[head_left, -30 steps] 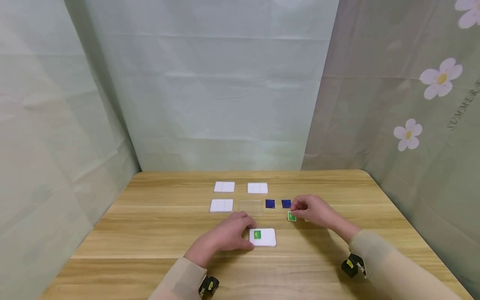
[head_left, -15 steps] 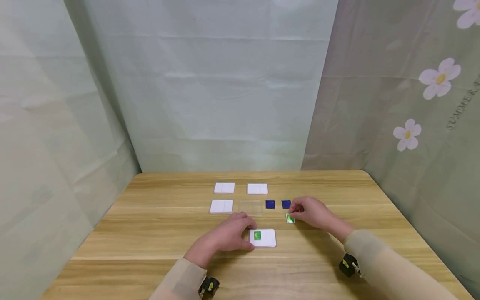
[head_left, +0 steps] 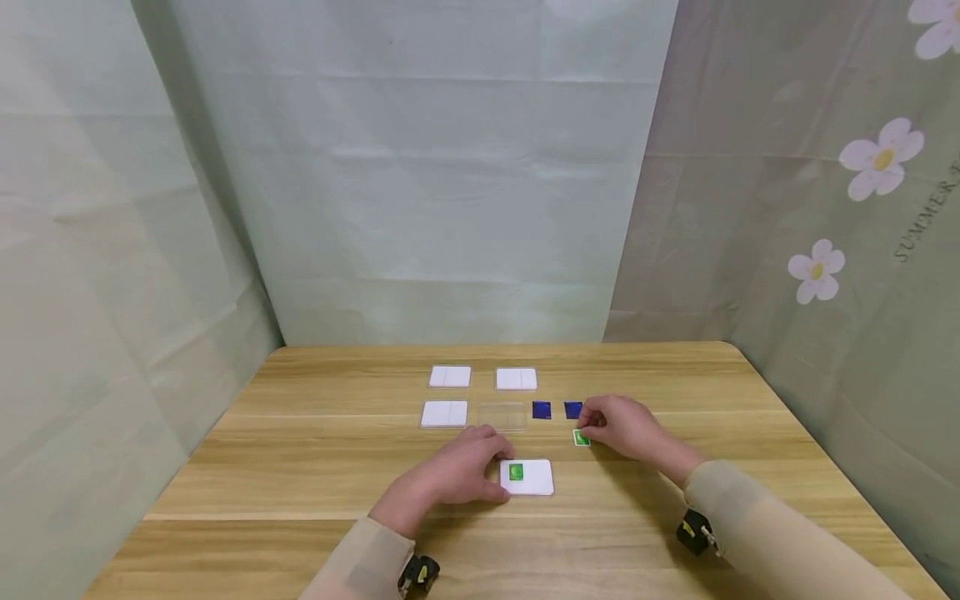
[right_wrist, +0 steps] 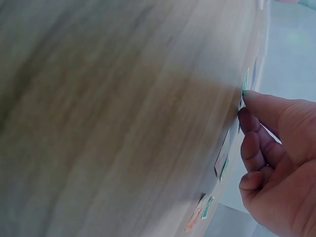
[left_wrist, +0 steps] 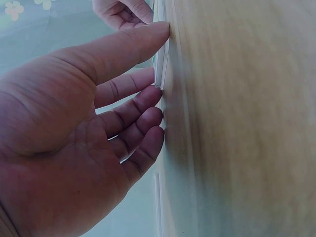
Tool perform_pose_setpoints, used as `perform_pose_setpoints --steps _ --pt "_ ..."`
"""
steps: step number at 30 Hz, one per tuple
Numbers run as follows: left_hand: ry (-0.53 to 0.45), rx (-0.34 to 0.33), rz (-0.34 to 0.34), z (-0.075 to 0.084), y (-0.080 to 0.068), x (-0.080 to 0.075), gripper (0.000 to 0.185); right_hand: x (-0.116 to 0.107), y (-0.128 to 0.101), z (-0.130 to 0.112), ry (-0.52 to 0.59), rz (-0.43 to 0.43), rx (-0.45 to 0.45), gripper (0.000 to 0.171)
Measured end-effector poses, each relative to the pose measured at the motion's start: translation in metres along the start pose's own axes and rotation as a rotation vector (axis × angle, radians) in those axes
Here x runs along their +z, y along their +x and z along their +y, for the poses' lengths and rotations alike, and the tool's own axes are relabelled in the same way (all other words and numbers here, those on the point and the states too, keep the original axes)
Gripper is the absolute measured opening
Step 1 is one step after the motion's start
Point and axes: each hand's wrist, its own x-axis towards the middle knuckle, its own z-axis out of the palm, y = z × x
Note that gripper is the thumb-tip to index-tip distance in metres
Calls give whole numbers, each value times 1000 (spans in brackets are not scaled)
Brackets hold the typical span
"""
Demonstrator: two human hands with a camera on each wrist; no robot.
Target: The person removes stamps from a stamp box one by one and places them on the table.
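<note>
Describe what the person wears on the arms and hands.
Both hands are bare: no gloves or rings show on the left hand or the right hand. Each forearm is covered by a long beige sleeve that ends at the wrist. Under each wrist sits a small black camera unit with a yellow mark, left and right. No cables show.

Bare hands [head_left: 457, 467] emerge from long beige sleeves [head_left: 757, 525], each wrist strapped with a small black-and-yellow camera [head_left: 693, 529].
</note>
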Motion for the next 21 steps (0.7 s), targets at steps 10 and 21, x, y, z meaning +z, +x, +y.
perform_pose_setpoints --steps 10,21 --pt "4 -4 -2 2 0 1 52 -3 -1 -3 46 -9 21 14" --pt "11 10 6 2 0 -1 52 2 -7 -30 135 -18 -61 13"
